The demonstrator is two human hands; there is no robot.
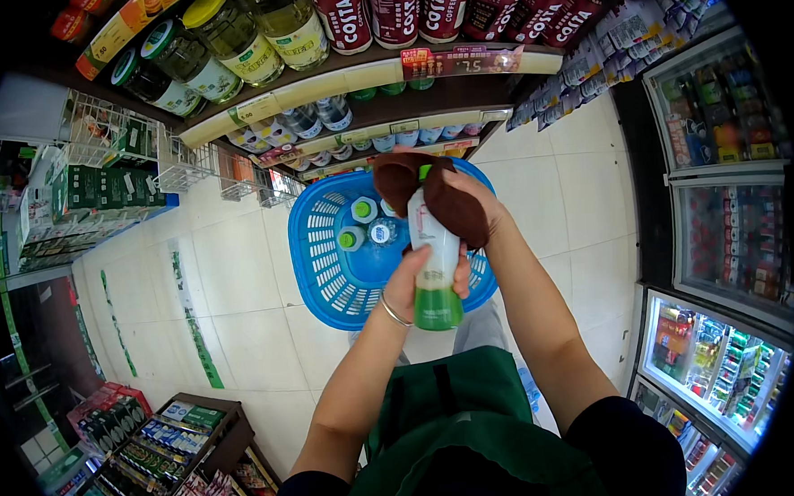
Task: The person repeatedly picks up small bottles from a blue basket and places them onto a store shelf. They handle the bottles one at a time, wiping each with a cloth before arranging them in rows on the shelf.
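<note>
My left hand (410,277) grips a white and green plastic drink bottle (438,308) around its lower half. The bottle has a bright green cap and is held over a blue plastic basket (304,273). My right hand (483,193) holds a dark brown cloth (461,211) against the bottle's upper side, and a second fold of the cloth rises left of the cap. Several bottles stand in the basket, among them a green-capped bottle (364,210) and a clear bottle with a white cap (381,232). The cloth partly covers one more.
Ahead, a store shelf (348,82) carries glass jars (288,35) and red Costa Coffee bottles (394,9). Hanging snack packets (590,69) line its right end. Glass-door coolers (726,231) stand to the right. Boxes (97,189) and a low display rack (172,455) are on the left.
</note>
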